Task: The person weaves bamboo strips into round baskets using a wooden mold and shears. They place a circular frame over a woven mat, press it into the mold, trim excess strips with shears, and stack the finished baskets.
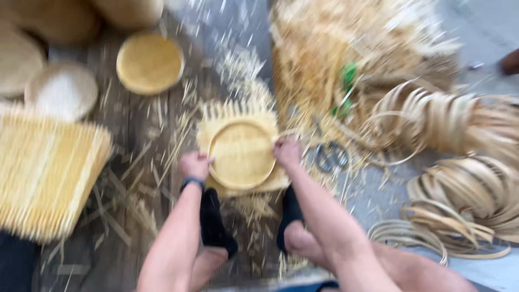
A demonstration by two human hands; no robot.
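the floor [135,124] was of dark, worn wooden boards on the left side and became a grey, smoother surface on the far and right side. everywhere on it lay thin pale straw pieces [162,157] and splinters, scattered without order. the whole view was blurred by motion, so small details were not clear.

in the middle, near the person, a round woven tray [241,154] lay flat on a square woven mat [238,121] with a fringed edge of loose strip ends. the tray was yellow, shallow, with a raised rim. the left hand [193,165] was at the left rim of the tray and the right hand [286,152] at its right rim; both seemed to be closed on the rim, but the blur made it impossible to tell how the fingers stood. two feet in black socks [216,224] rested on the floor just near the tray.

at the left lay a big flat woven panel [46,173] of straight yellow strips. far left were a second round yellow tray [150,63] and a paler round basket [60,92]. at the right were coils of thin flat bamboo strips [465,200], curved in many loops, and a large heap of rough fibres [346,48] with something green [346,89] on it. a pair of scissors [330,157] lay just right of the right hand.
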